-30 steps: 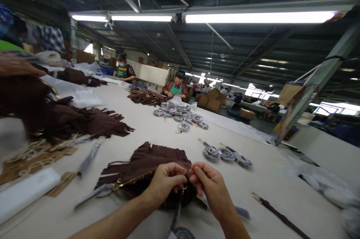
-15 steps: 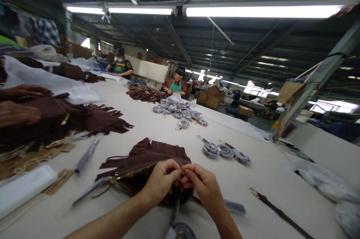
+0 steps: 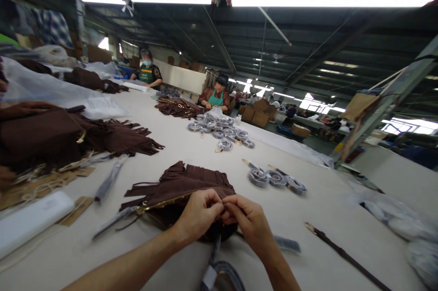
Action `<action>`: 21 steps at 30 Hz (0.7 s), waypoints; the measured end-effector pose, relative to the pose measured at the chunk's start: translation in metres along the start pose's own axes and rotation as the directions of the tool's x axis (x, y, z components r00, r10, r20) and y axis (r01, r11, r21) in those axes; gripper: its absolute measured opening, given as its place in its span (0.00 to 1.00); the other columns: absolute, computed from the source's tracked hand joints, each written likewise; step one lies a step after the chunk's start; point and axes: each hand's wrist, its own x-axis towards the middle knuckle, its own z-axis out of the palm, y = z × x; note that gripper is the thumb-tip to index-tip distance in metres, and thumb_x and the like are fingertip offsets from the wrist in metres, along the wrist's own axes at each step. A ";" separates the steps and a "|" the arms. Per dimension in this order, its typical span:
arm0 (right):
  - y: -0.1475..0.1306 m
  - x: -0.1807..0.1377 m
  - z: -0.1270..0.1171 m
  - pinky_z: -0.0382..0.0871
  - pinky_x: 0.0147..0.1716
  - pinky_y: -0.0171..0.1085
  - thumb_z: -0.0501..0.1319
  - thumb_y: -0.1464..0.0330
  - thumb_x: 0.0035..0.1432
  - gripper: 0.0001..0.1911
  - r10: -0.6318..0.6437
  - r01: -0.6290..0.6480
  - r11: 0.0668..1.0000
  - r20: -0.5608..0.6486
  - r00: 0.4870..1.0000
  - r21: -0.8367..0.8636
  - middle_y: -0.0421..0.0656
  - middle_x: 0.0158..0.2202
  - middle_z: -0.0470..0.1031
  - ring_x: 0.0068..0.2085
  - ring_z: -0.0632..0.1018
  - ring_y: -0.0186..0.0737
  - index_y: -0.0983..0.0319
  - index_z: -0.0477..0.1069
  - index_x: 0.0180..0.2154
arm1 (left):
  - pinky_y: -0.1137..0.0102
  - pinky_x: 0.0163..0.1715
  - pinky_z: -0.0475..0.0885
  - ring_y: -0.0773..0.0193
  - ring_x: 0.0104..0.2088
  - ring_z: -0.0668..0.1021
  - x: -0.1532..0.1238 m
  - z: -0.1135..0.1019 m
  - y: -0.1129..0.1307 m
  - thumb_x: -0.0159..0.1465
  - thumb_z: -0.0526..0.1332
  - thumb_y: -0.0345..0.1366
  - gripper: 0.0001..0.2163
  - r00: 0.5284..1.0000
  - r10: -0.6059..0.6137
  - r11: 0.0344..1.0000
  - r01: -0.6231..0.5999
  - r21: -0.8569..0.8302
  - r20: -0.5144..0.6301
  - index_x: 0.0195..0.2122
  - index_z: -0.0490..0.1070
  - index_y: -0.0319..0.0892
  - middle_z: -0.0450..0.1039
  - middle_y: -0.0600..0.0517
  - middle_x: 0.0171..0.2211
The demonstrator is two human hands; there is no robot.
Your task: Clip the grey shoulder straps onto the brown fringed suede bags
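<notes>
A brown fringed bag [image 3: 201, 180] lies on the table in front of me, its gold zipper [image 3: 164, 203] unzipped and its mouth gaping toward me. My left hand [image 3: 201, 211] is closed in a pinch over the right end of that mouth. Pressed up against it, my right hand [image 3: 247, 218] pinches at the same spot. What the fingertips hold is too small and covered to make out. Below the hands a plastic-wrapped coiled strap [image 3: 227, 277] lies at the near edge, with a wrapped length running up to the bag.
Coiled wrapped straps [image 3: 276, 178] lie beyond the bag; a bigger pile [image 3: 219, 127] sits farther back. A loose brown strap [image 3: 342, 252] is at right. On the left are another fringed bag [image 3: 41, 133], partly under a co-worker's hand, and a white box [image 3: 37, 220]. Two people sit across the table.
My view has tilted slightly, shifting the scene a little. Both hands stay pinched together at the bag's mouth. At left, the co-worker's hands have pulled back from the other bag.
</notes>
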 end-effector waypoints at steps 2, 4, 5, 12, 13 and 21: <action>0.001 0.000 0.000 0.75 0.28 0.34 0.57 0.61 0.61 0.13 -0.052 0.054 0.995 0.017 0.998 -0.089 0.41 0.24 0.76 0.25 0.77 0.36 0.62 0.75 0.33 | 0.75 0.22 0.62 0.69 0.21 0.68 0.000 0.001 -0.001 0.53 0.56 0.32 0.04 1.000 -0.005 1.000 0.005 -0.001 -0.003 0.22 0.67 0.39 0.67 0.56 0.20; 0.002 0.000 0.000 0.75 0.27 0.34 0.56 0.61 0.62 0.13 -0.084 0.085 0.987 0.016 0.996 -0.136 0.41 0.24 0.76 0.25 0.77 0.37 0.62 0.75 0.32 | 0.75 0.22 0.62 0.69 0.21 0.68 0.000 0.000 -0.002 0.53 0.56 0.32 0.04 1.000 -0.007 1.000 0.007 -0.001 -0.003 0.22 0.67 0.39 0.67 0.56 0.19; 0.002 0.000 0.001 0.75 0.27 0.35 0.56 0.61 0.62 0.13 -0.081 0.081 0.989 0.006 0.997 -0.126 0.41 0.24 0.76 0.25 0.77 0.37 0.62 0.75 0.33 | 0.75 0.22 0.62 0.69 0.21 0.68 0.001 0.000 -0.003 0.53 0.56 0.33 0.04 1.000 -0.008 1.000 0.008 0.002 -0.001 0.23 0.67 0.39 0.67 0.56 0.19; 0.001 0.000 0.002 0.76 0.27 0.34 0.62 0.53 0.56 0.17 0.080 -0.078 0.988 -0.004 0.997 0.135 0.40 0.21 0.76 0.24 0.78 0.36 0.62 0.74 0.32 | 0.75 0.22 0.62 0.69 0.22 0.69 0.002 -0.003 -0.002 0.52 0.56 0.32 0.04 1.000 -0.008 0.999 0.007 0.034 0.021 0.23 0.67 0.39 0.67 0.56 0.20; 0.001 0.000 0.002 0.76 0.27 0.33 0.62 0.53 0.55 0.18 0.087 -0.086 0.986 0.002 0.996 0.142 0.39 0.21 0.76 0.23 0.78 0.36 0.62 0.74 0.32 | 0.75 0.22 0.62 0.69 0.22 0.69 0.002 -0.003 -0.002 0.52 0.56 0.32 0.04 1.000 -0.007 0.999 0.006 0.043 0.020 0.23 0.68 0.39 0.68 0.56 0.20; 0.004 -0.001 0.000 0.75 0.28 0.34 0.57 0.58 0.60 0.14 0.049 -0.049 0.999 0.037 0.998 -0.014 0.40 0.23 0.76 0.25 0.77 0.36 0.62 0.73 0.33 | 0.74 0.23 0.61 0.68 0.22 0.70 0.003 -0.003 -0.003 0.53 0.57 0.33 0.05 1.000 -0.015 0.993 0.013 0.117 0.010 0.23 0.69 0.38 0.69 0.55 0.20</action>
